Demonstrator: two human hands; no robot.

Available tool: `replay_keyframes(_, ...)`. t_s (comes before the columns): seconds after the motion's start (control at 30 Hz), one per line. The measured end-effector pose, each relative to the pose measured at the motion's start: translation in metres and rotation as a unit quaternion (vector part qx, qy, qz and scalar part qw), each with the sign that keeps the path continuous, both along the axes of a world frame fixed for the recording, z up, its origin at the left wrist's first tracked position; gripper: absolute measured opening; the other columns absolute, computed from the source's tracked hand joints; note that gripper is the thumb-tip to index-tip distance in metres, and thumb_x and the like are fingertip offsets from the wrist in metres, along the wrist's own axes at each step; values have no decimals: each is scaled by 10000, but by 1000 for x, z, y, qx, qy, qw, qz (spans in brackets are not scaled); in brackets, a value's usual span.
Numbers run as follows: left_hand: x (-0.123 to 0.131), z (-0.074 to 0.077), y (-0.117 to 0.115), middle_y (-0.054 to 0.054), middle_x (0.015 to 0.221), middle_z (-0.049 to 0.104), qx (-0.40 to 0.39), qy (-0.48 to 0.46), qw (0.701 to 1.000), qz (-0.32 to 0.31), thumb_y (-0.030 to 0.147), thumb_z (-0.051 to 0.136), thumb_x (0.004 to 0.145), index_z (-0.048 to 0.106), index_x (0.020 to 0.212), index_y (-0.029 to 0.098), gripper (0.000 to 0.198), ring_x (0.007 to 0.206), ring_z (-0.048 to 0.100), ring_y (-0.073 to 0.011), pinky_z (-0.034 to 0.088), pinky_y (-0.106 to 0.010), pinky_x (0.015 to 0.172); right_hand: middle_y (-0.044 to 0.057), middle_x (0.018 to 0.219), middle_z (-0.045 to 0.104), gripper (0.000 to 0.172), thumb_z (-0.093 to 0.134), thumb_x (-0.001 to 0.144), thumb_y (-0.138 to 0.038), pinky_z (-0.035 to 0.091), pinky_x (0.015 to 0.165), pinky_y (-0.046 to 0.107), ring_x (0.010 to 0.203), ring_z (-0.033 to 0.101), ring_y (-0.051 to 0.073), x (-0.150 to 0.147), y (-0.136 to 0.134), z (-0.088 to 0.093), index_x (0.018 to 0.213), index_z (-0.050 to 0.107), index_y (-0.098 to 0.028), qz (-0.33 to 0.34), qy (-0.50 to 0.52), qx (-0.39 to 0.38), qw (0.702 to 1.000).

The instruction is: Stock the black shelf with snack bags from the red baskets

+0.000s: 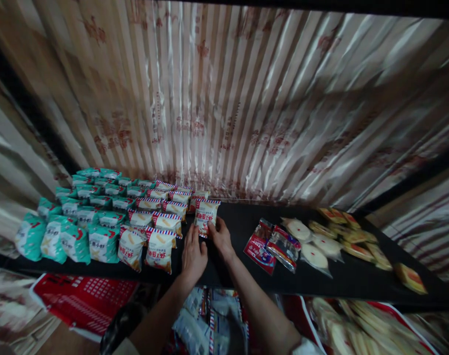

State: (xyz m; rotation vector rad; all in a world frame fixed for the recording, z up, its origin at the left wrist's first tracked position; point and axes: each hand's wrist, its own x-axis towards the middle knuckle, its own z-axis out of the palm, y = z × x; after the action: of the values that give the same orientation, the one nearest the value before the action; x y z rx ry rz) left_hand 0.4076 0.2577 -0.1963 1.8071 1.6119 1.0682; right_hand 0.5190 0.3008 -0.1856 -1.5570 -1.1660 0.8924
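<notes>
Roughly twenty teal bags (103,244), twelve white bags (205,215), three discs (315,256)

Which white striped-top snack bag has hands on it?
The rightmost striped-top bag: the left hand and right hand are at its lower part. The others sit left of or behind it, with neither hand on them.

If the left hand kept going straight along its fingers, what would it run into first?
Probably the white snack bag right at the fingertips of the left hand; the right hand is on its other side. Whether the left fingertips already touch it is hard to tell.
</notes>
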Motion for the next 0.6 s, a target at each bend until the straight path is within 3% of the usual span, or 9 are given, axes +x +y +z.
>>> replay_keyframes(0.27,2,-4,31,-136,1435,388,-5,19,1000,-1,130,438,781,417,1339,112,559,1337,335,-237,294,-400,1112,78,1029,684,503,505,806,-446,522,719,303,857,669,200,-8,34,-21,1238,449,-193,-61,-38,-3,997)
replay_keyframes(0.6,0,-11,42,-136,1397,444,-5,34,999,16,115,415,789,444,1323,93,535,1334,344,-231,282,-388,1118,80,907,694,408,460,835,-446,485,648,292,742,670,203,-18,40,-12,1137,468,-173,-67,-98,-19,993)
